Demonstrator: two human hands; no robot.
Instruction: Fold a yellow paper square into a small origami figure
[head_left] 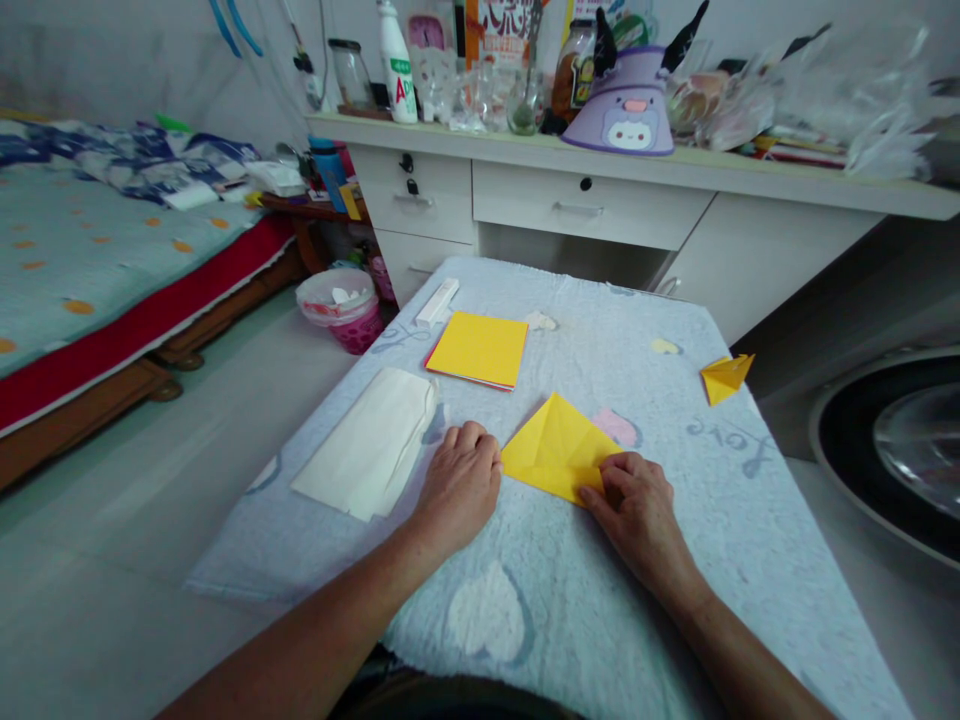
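Across yellow paper (553, 447), curled left hand (463, 482) and right hand (637, 502) grip corners.

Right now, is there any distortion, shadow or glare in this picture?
Head view: the washing machine door looks stretched at the right edge; head view: shade darkens the desk's open recess; head view: the folded yellow paper shows creases, no strong glare.

From my position I record a bed (127, 245) at ten o'clock, pale with orange spots. At eleven, a pink-based bin (354, 318). At twelve, a white surface (510, 152) with drawers, a padlock (412, 186) hanging on one. On it I find a dark-lidded jar (352, 78) and an upright white bottle (395, 65) just short of twelve, a purple visor (634, 100) just past, clear plastic bags (832, 90) at one. At two, a round, dark-rimmed door (926, 440).
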